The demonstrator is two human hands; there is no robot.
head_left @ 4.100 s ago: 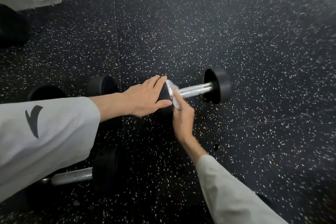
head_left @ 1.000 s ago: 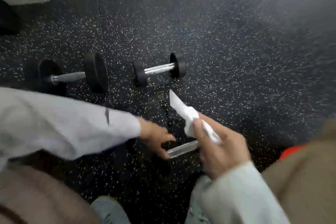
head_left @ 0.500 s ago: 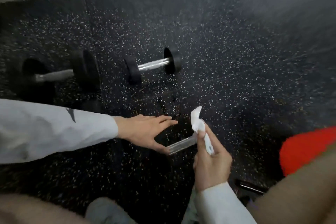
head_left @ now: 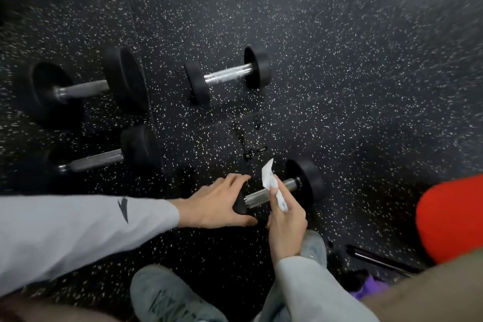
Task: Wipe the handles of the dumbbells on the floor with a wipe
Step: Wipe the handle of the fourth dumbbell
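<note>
The nearest dumbbell (head_left: 279, 191) lies on the speckled rubber floor (head_left: 339, 86) between both hands. The left hand (head_left: 219, 204) cups its near black head, fingers spread. The right hand (head_left: 286, 219) pinches a white wipe (head_left: 270, 180) against the chrome handle (head_left: 257, 195). Three other dumbbells (head_left: 227, 76) lie beyond.

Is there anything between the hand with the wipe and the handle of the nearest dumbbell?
Nothing visible. The right hand holds the wipe right at the bare handle. The left hand rests on the dumbbell's left weight, off to the side.
</note>
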